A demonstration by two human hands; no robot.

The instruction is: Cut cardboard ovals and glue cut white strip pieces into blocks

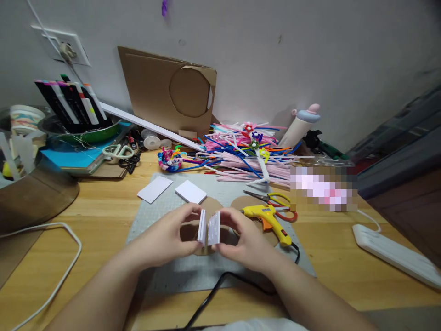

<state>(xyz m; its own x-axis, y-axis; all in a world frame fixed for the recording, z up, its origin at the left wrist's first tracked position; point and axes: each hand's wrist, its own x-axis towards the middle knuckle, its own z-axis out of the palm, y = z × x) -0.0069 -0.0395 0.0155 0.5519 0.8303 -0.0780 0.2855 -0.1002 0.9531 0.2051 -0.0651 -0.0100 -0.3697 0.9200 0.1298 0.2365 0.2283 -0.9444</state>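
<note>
My left hand (165, 232) grips a small stack of white foam boards (201, 226) upright by its edges. Facing it across a narrow gap, a white board with clear glossy streaks (214, 228) is pinched in my right hand (243, 239). Below both hands lie brown cardboard discs (213, 204) on a grey cutting mat (165, 276). A white rectangle (155, 189) and a small white stack (190, 191) rest on the mat's far left. Right of my right hand lies a yellow glue gun (267, 216), beside red-and-yellow scissors (280, 202).
Pipe cleaners (241, 161) are heaped at the back, with a pipe-cleaner flower stem (262, 165) on top. Cardboard (148, 87) leans on the wall. Markers (74, 105) stand at left. A black cord (220, 282) crosses the front; a power strip (396, 253) lies right.
</note>
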